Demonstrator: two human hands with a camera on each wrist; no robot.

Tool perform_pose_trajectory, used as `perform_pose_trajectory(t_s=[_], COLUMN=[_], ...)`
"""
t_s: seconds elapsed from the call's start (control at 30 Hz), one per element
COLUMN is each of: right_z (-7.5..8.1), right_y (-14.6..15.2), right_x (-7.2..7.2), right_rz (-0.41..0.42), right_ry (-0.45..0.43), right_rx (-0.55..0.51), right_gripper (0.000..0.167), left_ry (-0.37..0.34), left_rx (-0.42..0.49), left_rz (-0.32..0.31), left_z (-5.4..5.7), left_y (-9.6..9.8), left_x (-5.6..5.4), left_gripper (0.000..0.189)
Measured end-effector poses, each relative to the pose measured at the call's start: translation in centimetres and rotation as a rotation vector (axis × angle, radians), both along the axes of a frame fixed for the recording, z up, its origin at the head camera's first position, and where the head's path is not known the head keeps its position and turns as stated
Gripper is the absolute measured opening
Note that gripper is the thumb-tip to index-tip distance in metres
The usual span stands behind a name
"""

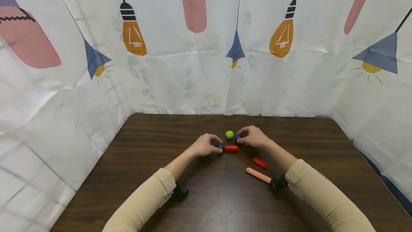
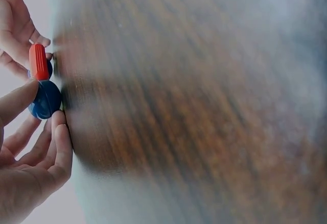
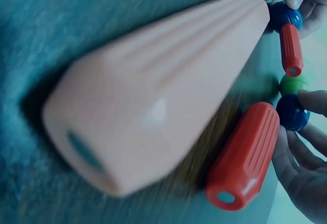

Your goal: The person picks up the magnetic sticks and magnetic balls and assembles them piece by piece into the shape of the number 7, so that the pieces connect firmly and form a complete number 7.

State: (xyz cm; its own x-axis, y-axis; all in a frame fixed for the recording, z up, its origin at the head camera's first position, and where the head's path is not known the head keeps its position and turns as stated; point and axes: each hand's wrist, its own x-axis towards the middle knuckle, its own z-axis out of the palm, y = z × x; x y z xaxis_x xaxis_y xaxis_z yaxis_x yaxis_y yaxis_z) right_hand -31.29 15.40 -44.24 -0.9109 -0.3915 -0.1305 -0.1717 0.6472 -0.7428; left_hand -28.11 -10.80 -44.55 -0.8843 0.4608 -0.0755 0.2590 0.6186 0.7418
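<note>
My left hand [image 1: 203,146] pinches a blue ball [image 2: 47,100] between thumb and fingers, low over the table. A short ridged red rod [image 1: 231,148] extends from that ball toward the right, its far end showing a hole in the right wrist view. Just beyond, my right hand [image 1: 255,137] pinches a second blue ball [image 3: 293,113] by thumb and fingertips. A green ball [image 1: 229,134] lies immediately left of this second ball in the head view and is partly hidden behind it in the right wrist view.
Another red rod [image 1: 260,163] lies on the dark wood table [image 1: 219,203] below my right hand. Nearer me is a longer peach rod [image 1: 258,175], its end close to the dark right wrist camera [image 1: 279,182]. A printed white curtain [image 1: 206,81] hangs behind the table.
</note>
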Motion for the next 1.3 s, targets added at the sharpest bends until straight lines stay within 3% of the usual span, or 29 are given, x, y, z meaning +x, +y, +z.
perform_pose_trajectory(t_s=[1.3], right_z=[0.4], right_y=[2.5], right_x=[2.3], right_rz=[0.106], right_ry=[-0.033], right_rx=[-0.081], right_gripper=[0.03], left_ry=[0.015], left_rx=[0.002], left_rz=[0.024], left_z=[-0.1], left_y=[0.2], left_x=[0.1], left_gripper=[0.026])
